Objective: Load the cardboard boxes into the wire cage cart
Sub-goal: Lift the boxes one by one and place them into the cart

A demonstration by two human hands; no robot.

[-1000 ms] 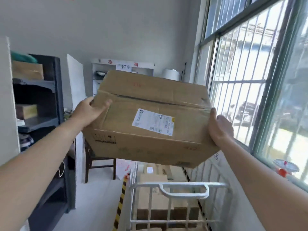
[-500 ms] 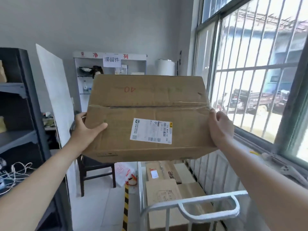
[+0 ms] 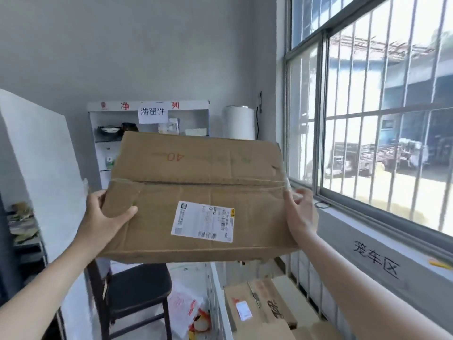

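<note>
I hold a large brown cardboard box (image 3: 196, 192) in the air at chest height, its top facing me with a white shipping label and a red "40" written on it. My left hand (image 3: 103, 217) grips its left edge, thumb on top. My right hand (image 3: 300, 212) presses against its right edge. Below the box, at the bottom right, stands the white wire cage cart (image 3: 217, 290), with several cardboard boxes (image 3: 259, 307) lying inside it. The cart's near end is out of view.
A dark chair (image 3: 137, 288) stands left of the cart, with a white bag (image 3: 186, 310) on the floor beside it. A white board (image 3: 41, 168) leans at the left. A white shelf unit (image 3: 149, 123) stands against the back wall. A barred window (image 3: 382, 119) runs along the right.
The box has moved forward and lower relative to the view, over the cart's far part. The cart's handle has dropped out of the frame and the dark rack at left is gone from view.
</note>
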